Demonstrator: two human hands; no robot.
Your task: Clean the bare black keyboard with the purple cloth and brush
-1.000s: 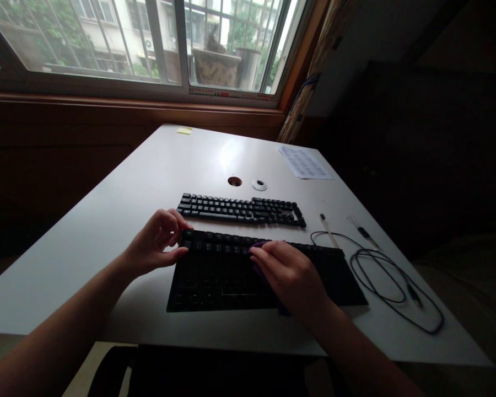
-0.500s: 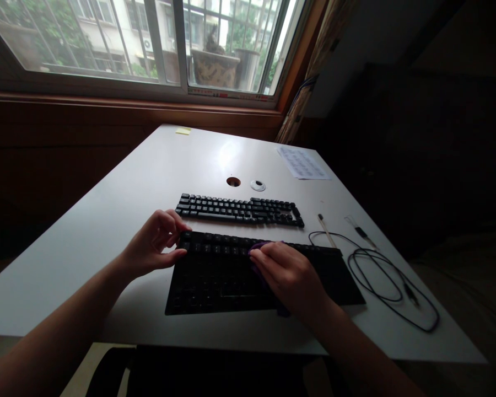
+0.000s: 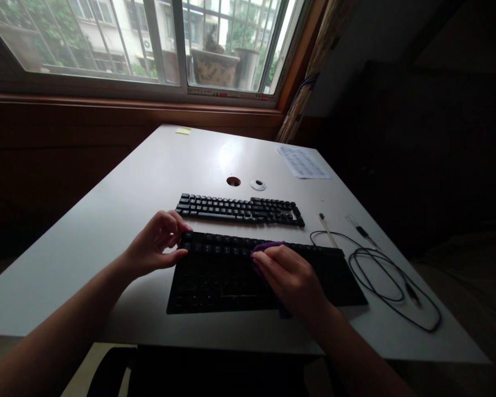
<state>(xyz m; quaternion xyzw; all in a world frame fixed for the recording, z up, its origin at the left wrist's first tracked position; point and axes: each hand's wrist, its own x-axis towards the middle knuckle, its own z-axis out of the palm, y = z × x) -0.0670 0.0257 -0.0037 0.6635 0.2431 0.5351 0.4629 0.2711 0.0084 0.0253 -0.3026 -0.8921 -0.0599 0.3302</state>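
A black keyboard base (image 3: 227, 284) lies on the white table, with keycaps only along its top rows; its lower area is bare of caps. My left hand (image 3: 159, 242) grips the base's upper left corner between thumb and fingers. A purple cloth (image 3: 268, 246) is pinched in my right hand (image 3: 291, 273), which rests over the middle of the base against the number row. Part of the cloth hangs below the palm. Behind the base, loose black keycaps (image 3: 231, 208) are laid out in keyboard order.
A black cable (image 3: 397, 275) coils right of the base. Near it lie a brush (image 3: 327, 229) and a wire keycap puller (image 3: 364, 232). Farther back are a cable hole (image 3: 233, 181), its round cover (image 3: 258, 185), printed sheets (image 3: 303, 162) and a yellow sticky note (image 3: 183, 131).
My right hand and the cloth have shifted very slightly to the right along the keys. My left hand keeps its hold on the corner.
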